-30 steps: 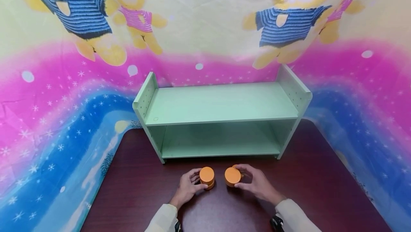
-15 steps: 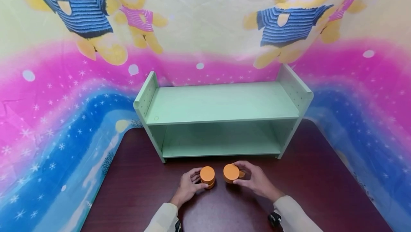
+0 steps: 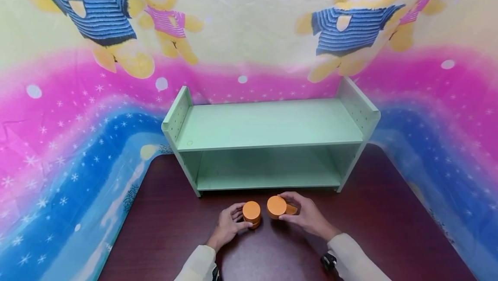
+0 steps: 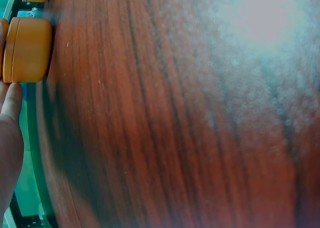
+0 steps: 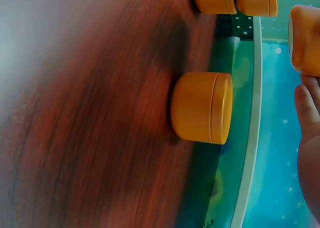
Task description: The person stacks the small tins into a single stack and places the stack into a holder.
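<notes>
On the table stand two lidded orange round jars stacked one on the other: the upper jar (image 3: 251,210) sits over the lower jar (image 3: 255,225). Fingers and thumb of my left hand (image 3: 228,225) curl round this stack. In my right hand (image 3: 307,216), a third orange jar (image 5: 306,40) is held between thumb and fingers, raised off the table. A fourth jar (image 5: 202,108) stands on the table beneath it; in the head view this jar (image 3: 291,210) is partly hidden behind the held one. The left wrist view shows the lower jar (image 4: 32,50) with a fingertip at its side.
A pale green two-level shelf (image 3: 268,125) stands at the back of the dark red-brown table (image 3: 163,229), just beyond the hands. Behind it hangs a cloth backdrop (image 3: 241,34) printed with bears.
My right hand has lifted its jar and carried it left toward the stack, so more of the jar beneath shows. The left hand and its stack have stayed in place.
</notes>
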The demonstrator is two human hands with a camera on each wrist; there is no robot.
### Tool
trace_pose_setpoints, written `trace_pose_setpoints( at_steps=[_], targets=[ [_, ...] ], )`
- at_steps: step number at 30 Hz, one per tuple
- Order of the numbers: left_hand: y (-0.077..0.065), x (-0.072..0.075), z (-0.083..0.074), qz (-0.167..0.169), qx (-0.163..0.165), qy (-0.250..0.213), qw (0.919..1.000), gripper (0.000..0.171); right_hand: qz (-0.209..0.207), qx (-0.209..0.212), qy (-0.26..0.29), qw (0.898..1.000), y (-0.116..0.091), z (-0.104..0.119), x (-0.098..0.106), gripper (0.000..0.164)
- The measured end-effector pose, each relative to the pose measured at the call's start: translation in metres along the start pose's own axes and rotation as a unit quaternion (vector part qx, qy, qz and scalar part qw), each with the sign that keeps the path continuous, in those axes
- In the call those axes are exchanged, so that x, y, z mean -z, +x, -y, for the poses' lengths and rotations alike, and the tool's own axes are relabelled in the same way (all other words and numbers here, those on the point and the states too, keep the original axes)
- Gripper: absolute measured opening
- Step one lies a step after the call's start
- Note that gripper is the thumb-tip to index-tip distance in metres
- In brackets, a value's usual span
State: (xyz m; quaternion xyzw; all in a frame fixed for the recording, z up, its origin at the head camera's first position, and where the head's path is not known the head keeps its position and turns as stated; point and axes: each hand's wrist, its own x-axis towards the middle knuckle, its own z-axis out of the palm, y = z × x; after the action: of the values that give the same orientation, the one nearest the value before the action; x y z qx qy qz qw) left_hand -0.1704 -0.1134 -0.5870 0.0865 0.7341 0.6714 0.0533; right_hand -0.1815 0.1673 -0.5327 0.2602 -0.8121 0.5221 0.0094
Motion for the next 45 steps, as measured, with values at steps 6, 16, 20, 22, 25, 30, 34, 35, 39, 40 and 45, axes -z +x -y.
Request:
trace_pose_setpoints(
  at_steps=[6, 16, 20, 22, 25, 30, 34, 35, 39, 40, 45],
  targets=[
    [0.000, 0.001, 0.002, 0.001, 0.001, 0.000, 1.0000, 0.063, 0.002, -0.006, -0.009, 1.000, 0.004, 0.004, -0.003, 0.055],
    [0.000, 0.001, 0.002, 0.001, 0.002, 0.011, 0.9999, 0.062, 0.002, -0.009, -0.016, 1.000, 0.010, 0.005, -0.005, 0.054],
    [0.000, 0.001, 0.002, 0.002, -0.001, 0.011, 0.9999, 0.062, 0.001, 0.002, -0.017, 1.000, 0.013, 0.007, -0.006, 0.054],
    [0.000, 0.001, 0.002, 0.001, -0.001, 0.014, 0.9999, 0.062, 0.001, 0.004, -0.015, 1.000, 0.013, 0.008, -0.007, 0.054],
    [0.000, 0.001, 0.002, 0.000, 0.002, 0.016, 0.9999, 0.062, 0.000, 0.007, -0.012, 1.000, 0.015, 0.010, -0.008, 0.054],
    [0.000, 0.001, 0.000, 0.002, 0.000, 0.010, 0.9999, 0.062, 0.003, 0.008, -0.015, 1.000, 0.017, 0.011, -0.011, 0.054],
    [0.000, 0.001, -0.001, 0.004, -0.003, 0.005, 1.0000, 0.062, 0.007, 0.010, -0.010, 1.000, 0.019, 0.012, -0.013, 0.054],
    [0.000, 0.001, -0.001, 0.005, -0.005, 0.006, 1.0000, 0.062, 0.007, 0.010, -0.008, 1.000, 0.019, 0.012, -0.014, 0.054],
    [0.000, 0.001, 0.000, 0.007, -0.010, 0.010, 0.9999, 0.063, 0.010, 0.002, -0.002, 1.000, 0.021, 0.012, -0.015, 0.054],
    [-0.001, 0.002, 0.000, 0.007, -0.010, 0.010, 0.9999, 0.063, 0.011, 0.000, -0.001, 1.000, 0.021, 0.012, -0.016, 0.054],
    [0.001, 0.001, 0.001, 0.004, -0.003, 0.010, 0.9999, 0.062, 0.017, -0.010, 0.006, 1.000, 0.023, 0.010, -0.018, 0.054]
  ],
)
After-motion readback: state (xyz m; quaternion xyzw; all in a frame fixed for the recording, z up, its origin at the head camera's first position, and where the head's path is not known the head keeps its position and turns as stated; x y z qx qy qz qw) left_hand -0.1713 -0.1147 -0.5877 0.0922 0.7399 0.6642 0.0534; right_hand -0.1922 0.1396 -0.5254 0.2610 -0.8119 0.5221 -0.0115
